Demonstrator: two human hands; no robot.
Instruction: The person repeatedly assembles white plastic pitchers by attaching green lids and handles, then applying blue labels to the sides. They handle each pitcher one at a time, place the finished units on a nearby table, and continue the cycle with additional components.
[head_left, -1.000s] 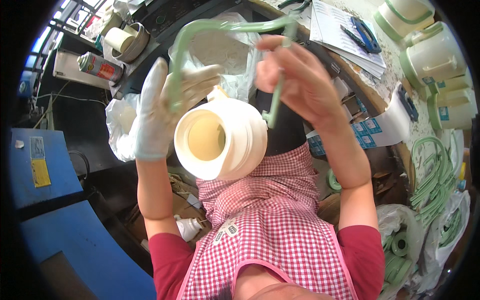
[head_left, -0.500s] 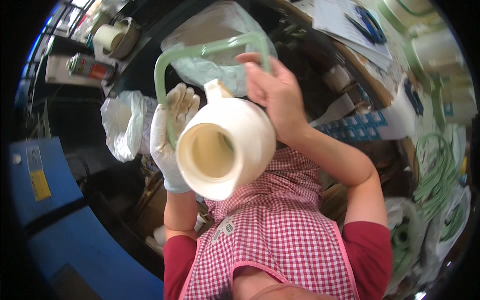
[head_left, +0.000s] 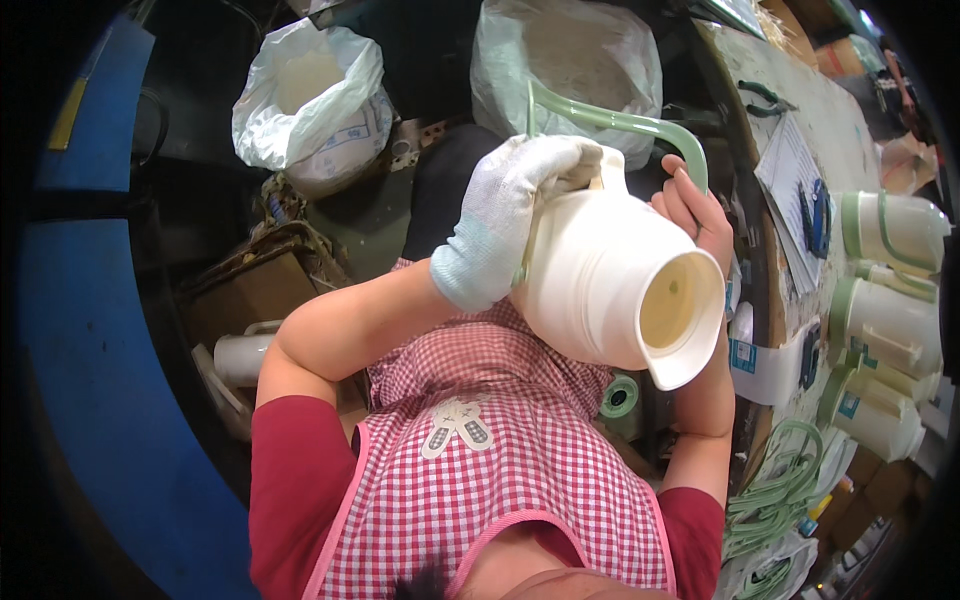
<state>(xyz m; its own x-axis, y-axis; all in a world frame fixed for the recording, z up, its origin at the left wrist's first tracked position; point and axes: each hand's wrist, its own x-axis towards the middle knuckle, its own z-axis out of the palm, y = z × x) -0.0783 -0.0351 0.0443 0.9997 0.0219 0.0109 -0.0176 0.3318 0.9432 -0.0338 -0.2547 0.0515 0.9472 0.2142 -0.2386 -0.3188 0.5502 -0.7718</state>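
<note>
A white plastic jug (head_left: 585, 275) lies tilted in front of my chest, its round mouth and pouring lip facing right and toward me. A pale green curved handle (head_left: 620, 121) arches over its far side. My left hand (head_left: 505, 205), in a white glove with a light blue cuff, is closed round the jug's left side near the stubby white grip. Bare, my right hand (head_left: 703, 215) has its fingers curled at the right end of the green handle, partly hidden behind the jug's mouth.
Two plastic bags, one white (head_left: 350, 140) and one clear (head_left: 640, 55), stand beyond my hands. A workbench (head_left: 835, 120) on the right bears pliers (head_left: 768, 98), papers, several white jugs (head_left: 890, 320) and green handles (head_left: 775, 490). A blue cabinet (head_left: 110, 400) stands left.
The jug has turned so its mouth points right, and my view has shifted. My gloved hand, earlier open beside the handle, now grips the jug; my right hand moved to the handle's right end.
</note>
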